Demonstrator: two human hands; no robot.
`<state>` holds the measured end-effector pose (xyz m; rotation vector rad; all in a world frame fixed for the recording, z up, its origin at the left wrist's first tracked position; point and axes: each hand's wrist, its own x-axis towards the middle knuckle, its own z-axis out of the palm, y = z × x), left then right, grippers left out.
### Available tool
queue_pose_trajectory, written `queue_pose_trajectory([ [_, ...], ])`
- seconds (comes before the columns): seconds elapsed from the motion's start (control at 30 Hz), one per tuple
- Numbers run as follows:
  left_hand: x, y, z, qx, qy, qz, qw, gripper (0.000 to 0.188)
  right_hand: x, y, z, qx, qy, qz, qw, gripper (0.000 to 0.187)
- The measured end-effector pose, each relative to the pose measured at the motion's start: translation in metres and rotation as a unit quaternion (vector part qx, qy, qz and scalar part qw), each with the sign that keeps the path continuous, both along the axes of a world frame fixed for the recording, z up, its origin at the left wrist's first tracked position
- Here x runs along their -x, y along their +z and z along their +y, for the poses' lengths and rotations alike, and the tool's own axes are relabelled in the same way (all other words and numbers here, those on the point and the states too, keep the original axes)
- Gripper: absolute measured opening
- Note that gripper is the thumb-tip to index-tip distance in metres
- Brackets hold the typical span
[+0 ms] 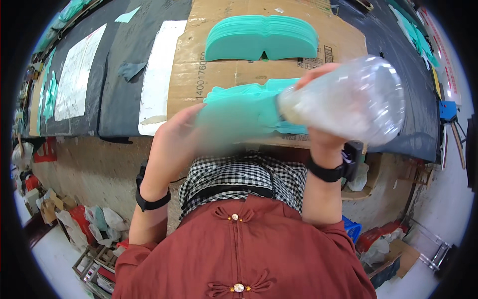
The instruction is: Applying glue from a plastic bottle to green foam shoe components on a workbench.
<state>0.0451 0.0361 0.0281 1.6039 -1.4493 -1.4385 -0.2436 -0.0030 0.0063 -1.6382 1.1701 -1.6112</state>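
My right hand (326, 138) grips a clear plastic bottle (358, 97), with fingers showing above and below it. The bottle is tipped over, its narrow end pointing left at a layered pile of teal sheet pieces (264, 92). Whitish stuff shows inside near the narrow end. My left hand (174, 132) is at the left end of that pile; its fingers are lost in a blur over the pieces. Beyond the pile, a neat stack of teal pieces (261, 37) with a rounded far edge and a small notch lies on flattened cardboard (186, 74).
The dark-covered table (119, 89) carries white boards (82, 70), a dark scrap (131, 71) and a teal scrap (128, 15). A blue clamp-like tool (448, 110) is by its right edge. Bags (102, 219) lie at lower left, and a blue basket (351, 228) at lower right.
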Motion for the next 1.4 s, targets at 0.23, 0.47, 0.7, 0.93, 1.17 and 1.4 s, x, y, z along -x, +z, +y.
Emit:
queue_pose_trajectory([
  [0.23,-0.013,-0.009,0.001,-0.051,0.087,0.209,0.973,0.045,-0.038,-0.042,-0.021,-0.060,0.053,-0.329,0.941,0.069],
  [0.47,-0.021,-0.009,0.003,-0.092,0.095,0.263,0.956,0.046,0.021,0.011,-0.013,-0.013,0.045,-0.243,0.969,0.053],
  [0.7,-0.026,-0.003,-0.001,-0.132,0.106,0.327,0.930,0.051,-0.019,0.026,-0.013,0.056,0.038,-0.099,0.993,0.045],
  [0.93,-0.033,-0.008,0.000,-0.151,0.108,0.397,0.899,0.054,-0.107,0.009,-0.029,-0.034,0.353,-0.315,0.880,0.055],
  [1.17,-0.037,-0.009,0.005,-0.162,0.124,0.391,0.898,0.059,-0.096,0.041,0.007,-0.253,0.359,-0.404,0.802,0.072],
  [1.4,-0.039,-0.011,0.000,-0.169,0.126,0.397,0.894,0.061,-0.120,0.011,-0.024,-0.062,0.292,-0.271,0.915,0.049],
])
